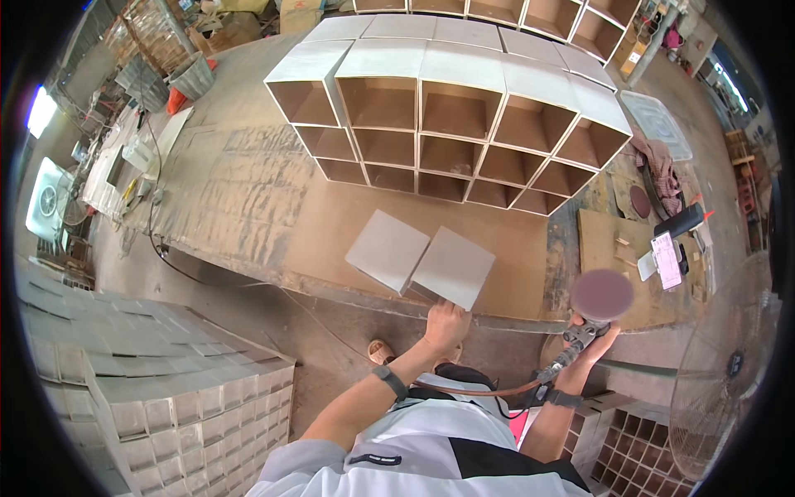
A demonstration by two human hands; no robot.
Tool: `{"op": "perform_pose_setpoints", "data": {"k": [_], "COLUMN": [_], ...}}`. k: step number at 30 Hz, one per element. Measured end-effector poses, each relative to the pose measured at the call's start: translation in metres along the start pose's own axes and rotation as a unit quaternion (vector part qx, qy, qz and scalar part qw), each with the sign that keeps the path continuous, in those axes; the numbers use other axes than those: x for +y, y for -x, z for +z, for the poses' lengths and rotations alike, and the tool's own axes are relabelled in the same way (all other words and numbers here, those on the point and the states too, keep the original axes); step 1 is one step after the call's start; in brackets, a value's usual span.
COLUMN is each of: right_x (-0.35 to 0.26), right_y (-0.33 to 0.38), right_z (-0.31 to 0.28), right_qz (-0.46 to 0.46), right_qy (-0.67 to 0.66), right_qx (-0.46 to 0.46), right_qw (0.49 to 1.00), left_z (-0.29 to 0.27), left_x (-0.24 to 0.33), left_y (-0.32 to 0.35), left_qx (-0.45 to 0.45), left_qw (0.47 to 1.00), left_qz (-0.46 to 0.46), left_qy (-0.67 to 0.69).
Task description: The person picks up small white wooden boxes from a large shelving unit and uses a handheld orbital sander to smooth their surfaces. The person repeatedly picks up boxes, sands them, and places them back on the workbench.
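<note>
My right hand (598, 343) is closed around a pneumatic disc sander (577, 338), its round mauve pad (603, 295) turned upward. An air hose (489, 390) runs from the sander across my body. At the table's near edge my left hand (448, 324) grips the near edge of a pale grey square box (454, 265); its fingertips are partly hidden by the box. Close beside that one, to the left, a second grey box (387, 248) lies on the brown board (339, 215). The two boxes almost touch.
Stacked open-fronted boxes (464, 70) stand along the table's far side. On the right lie a phone (666, 260), a spare sanding disc (639, 201), a cloth (659, 170) and a plastic lid (657, 124). A large fan (729, 364) stands at right. More stacked boxes (182, 406) fill the lower left.
</note>
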State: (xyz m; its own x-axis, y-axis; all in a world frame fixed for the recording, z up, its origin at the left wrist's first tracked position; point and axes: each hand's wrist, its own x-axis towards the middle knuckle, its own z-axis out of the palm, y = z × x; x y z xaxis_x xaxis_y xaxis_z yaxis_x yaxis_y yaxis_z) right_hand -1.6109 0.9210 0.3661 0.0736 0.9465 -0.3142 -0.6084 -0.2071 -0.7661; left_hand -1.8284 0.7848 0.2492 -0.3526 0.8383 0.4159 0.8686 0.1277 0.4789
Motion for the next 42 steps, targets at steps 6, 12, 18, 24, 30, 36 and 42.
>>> {"op": "perform_pose_setpoints", "data": {"k": [6, 12, 18, 24, 30, 36, 42], "right_x": [-0.003, 0.008, 0.006, 0.008, 0.013, 0.002, -0.031], "right_y": [0.005, -0.013, -0.010, -0.005, -0.013, -0.002, 0.020], "right_z": [0.013, -0.002, 0.008, 0.005, -0.014, 0.025, 0.124], "right_qz": [0.017, 0.007, 0.024, 0.023, 0.011, 0.001, -0.045], "right_qy": [0.026, 0.068, 0.089, 0.108, 0.099, 0.099, 0.244], "right_qx": [0.001, -0.026, -0.072, -0.054, -0.065, -0.163, -0.172], "right_qw": [1.000, 0.997, 0.993, 0.992, 0.993, 0.982, 0.953], "left_z": [-0.045, -0.108, -0.088, -0.034, -0.053, -0.063, -0.017], "left_x": [0.001, -0.041, -0.086, -0.130, -0.122, -0.098, -0.058], "left_y": [0.005, 0.023, -0.018, -0.010, -0.034, -0.033, -0.023], "left_qx": [-0.194, 0.092, -0.053, -0.061, -0.190, -0.091, 0.045], "left_qw": [0.970, 0.967, 0.987, 0.757, 0.970, 0.986, 0.996], "left_qz": [-0.138, -0.232, -0.097, -0.227, -0.071, -0.096, -0.065], "left_qy": [0.038, 0.045, 0.117, 0.609, 0.136, 0.100, 0.043]}}
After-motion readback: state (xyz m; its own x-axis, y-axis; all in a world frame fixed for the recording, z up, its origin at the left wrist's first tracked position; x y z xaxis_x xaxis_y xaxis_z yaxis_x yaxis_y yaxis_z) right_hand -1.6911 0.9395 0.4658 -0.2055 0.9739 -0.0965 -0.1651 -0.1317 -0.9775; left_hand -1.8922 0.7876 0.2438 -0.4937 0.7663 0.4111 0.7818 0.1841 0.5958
